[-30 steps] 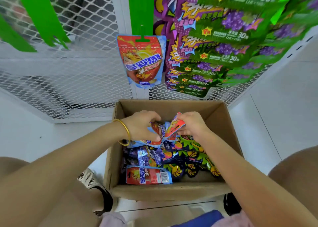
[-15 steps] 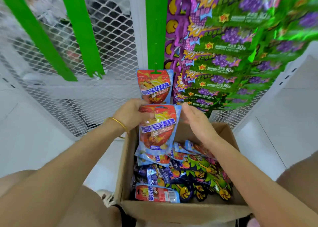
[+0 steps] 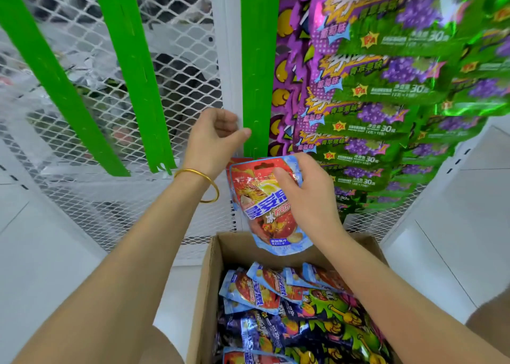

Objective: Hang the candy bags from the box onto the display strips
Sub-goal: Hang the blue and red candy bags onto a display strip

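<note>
Left hand (image 3: 218, 140) pinches edge of green display strip (image 3: 255, 87), fingers curled; right hand (image 3: 309, 198) grips red-and-blue candy bag (image 3: 262, 212) near top, just below strip end.

Item count by kind
3 green display strips (image 3: 255, 60) were present. 2 red-and-blue candy bags (image 3: 265, 206) were at the foot of the right-most strip, 1 overlapping the other. 1 cardboard box (image 3: 205, 294) was present, and the bags piled in it could not be counted. At least 6 green-and-purple grape bags (image 3: 386, 121) hung in overlapping rows, with the total not countable. 2 hands were in view, the left hand (image 3: 212, 140) and the right hand (image 3: 309, 198). 1 gold bangle (image 3: 211, 182) was present.
</note>
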A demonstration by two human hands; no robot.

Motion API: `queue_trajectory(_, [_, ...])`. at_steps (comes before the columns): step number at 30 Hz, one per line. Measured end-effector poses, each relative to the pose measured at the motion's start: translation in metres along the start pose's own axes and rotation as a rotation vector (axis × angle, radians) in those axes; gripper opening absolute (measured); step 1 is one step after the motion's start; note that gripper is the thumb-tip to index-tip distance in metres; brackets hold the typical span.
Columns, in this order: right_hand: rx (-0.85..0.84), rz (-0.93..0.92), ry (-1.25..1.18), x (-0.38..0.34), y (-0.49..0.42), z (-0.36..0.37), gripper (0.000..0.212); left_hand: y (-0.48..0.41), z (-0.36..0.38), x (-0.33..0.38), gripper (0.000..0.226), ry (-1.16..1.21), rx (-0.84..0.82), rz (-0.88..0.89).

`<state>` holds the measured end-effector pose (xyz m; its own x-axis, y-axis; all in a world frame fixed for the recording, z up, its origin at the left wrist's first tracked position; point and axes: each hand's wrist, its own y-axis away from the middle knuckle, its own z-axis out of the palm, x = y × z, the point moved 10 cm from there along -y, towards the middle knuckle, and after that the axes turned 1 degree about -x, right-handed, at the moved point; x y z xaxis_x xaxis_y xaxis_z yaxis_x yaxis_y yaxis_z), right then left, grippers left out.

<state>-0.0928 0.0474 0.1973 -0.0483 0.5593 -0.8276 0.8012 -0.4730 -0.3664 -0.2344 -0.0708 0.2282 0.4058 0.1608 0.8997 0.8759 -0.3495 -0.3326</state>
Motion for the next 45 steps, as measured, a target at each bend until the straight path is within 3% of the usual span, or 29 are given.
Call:
queue_trajectory(4, [0.105, -0.1, 0.03, -0.021, 0.0, -0.007, 0.014, -0.003, -0.001, 0.01, 0.019, -0.082, 0.078, 0.061])
queue_trajectory(7, [0.172, -0.191, 0.054, -0.033, 0.001, -0.01, 0.02, -0.004, 0.006, 0.015, 0.018, -0.084, 0.054, 0.066])
queue_trajectory(11, [0.212, -0.274, 0.139, -0.041, -0.006, -0.011, 0.004, -0.002, 0.017, 0.018, 0.015, -0.027, -0.02, 0.023])
queue_trajectory(16, [0.241, -0.277, 0.095, -0.041, -0.016, -0.011, 0.012, 0.002, 0.022, 0.015, 0.017, 0.128, -0.104, -0.069])
queue_trajectory(20, [0.244, -0.283, 0.1, -0.044, -0.022, -0.009, 0.014, 0.003, 0.02, 0.01, 0.036, 0.181, -0.107, -0.106])
queue_trajectory(24, [0.264, -0.281, 0.108, -0.045, -0.025, -0.01, 0.014, 0.005, 0.017, 0.011, 0.024, 0.188, -0.09, -0.118])
queue_trajectory(31, [0.211, -0.192, 0.097, -0.029, -0.021, 0.001, 0.013, 0.008, 0.014, 0.008, 0.011, 0.175, -0.072, -0.136])
queue_trajectory(38, [0.134, -0.182, 0.107, -0.013, -0.017, 0.014, 0.013, 0.017, 0.024, -0.008, 0.019, 0.101, -0.288, -0.158])
queue_trajectory(41, [0.109, -0.194, 0.153, -0.015, -0.015, 0.017, 0.016, 0.017, 0.021, -0.009, 0.028, -0.034, -0.265, -0.086])
queue_trajectory(45, [0.085, -0.198, 0.238, -0.016, -0.002, 0.01, 0.024, 0.019, 0.018, -0.01, 0.018, -0.103, -0.236, -0.042])
